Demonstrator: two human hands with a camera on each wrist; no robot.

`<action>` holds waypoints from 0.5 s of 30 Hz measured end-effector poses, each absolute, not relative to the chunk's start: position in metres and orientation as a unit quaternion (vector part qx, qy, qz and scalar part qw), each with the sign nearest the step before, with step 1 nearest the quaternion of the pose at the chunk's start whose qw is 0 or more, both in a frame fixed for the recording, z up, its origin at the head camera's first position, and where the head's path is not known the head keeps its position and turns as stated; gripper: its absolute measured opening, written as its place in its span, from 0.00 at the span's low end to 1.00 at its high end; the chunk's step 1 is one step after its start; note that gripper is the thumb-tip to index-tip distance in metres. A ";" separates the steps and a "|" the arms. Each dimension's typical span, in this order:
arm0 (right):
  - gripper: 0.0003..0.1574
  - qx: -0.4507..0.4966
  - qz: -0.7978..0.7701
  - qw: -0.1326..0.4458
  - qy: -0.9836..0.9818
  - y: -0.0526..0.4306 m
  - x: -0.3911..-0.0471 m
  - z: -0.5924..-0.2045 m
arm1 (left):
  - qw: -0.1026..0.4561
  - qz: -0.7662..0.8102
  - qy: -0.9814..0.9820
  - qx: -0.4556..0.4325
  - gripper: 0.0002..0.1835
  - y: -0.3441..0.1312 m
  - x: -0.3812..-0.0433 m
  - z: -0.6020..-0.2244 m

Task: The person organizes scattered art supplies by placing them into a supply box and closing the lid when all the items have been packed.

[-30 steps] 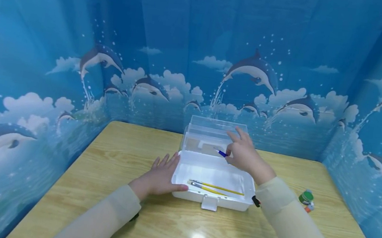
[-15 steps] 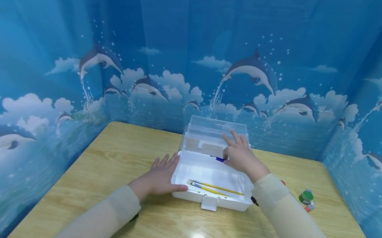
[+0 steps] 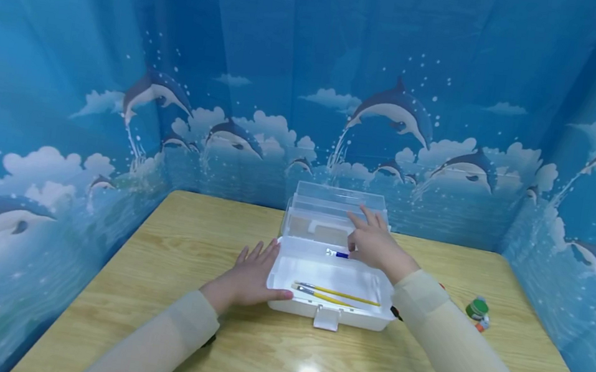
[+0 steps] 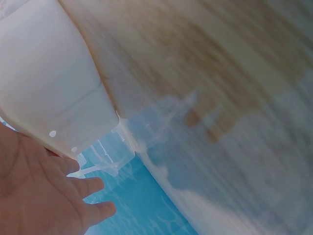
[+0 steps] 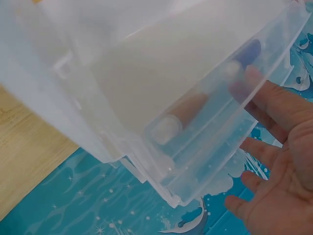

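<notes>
A white plastic box (image 3: pixel 282 307) stands with its clear lid (image 3: pixel 340 196) raised at the back. Two yellow-handled paintbrushes (image 3: pixel 346 293) lie along the front inside it. My left hand (image 3: pixel 246 276) rests against the box's left end, fingers spread and thumb over the front rim. With thumb and forefinger, my right hand (image 3: pixel 377 243) pinches a small blue tube (image 3: pixel 342 255) with a white end, at the back of the box; its other fingers stand up. In the right wrist view, a brownish tube (image 5: pixel 190 110) with a white cap shows through the translucent plastic.
A green-lidded jar (image 3: pixel 477 308) and an orange-and-white tube (image 3: pixel 482 324) sit to the right on the wooden table (image 3: pixel 229 365). A black item (image 3: pixel 396 313) lies by the box's right end. A dolphin-print curtain (image 3: pixel 266 81) surrounds the table.
My right hand has moved slightly left and down, lowering the blue tube from in front of the lid into the back of the box. My left hand stays where it was.
</notes>
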State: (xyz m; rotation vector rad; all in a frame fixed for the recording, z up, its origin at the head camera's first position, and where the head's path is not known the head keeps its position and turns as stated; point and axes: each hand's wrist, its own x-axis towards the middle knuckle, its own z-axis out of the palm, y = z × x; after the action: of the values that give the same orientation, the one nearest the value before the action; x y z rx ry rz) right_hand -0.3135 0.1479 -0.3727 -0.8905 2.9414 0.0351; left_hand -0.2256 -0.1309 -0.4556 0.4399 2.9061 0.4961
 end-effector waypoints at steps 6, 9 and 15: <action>0.06 -0.288 0.007 0.026 0.957 0.151 -0.312 -0.367 | 0.081 0.163 0.972 0.148 0.67 -0.130 -0.225 -0.456; 0.08 -0.293 0.008 0.021 0.956 0.154 -0.309 -0.364 | 0.081 0.162 0.972 0.148 0.65 -0.130 -0.225 -0.455; 0.09 -0.296 0.000 0.014 0.955 0.165 -0.304 -0.357 | 0.076 0.170 0.972 0.146 0.65 -0.130 -0.224 -0.454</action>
State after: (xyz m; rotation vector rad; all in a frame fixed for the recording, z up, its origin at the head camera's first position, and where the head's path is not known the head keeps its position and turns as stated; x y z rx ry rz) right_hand -0.3043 0.1648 -0.3568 -0.9201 2.9741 -0.0001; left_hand -0.2238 -0.1300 -0.4543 0.4383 2.9123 0.5088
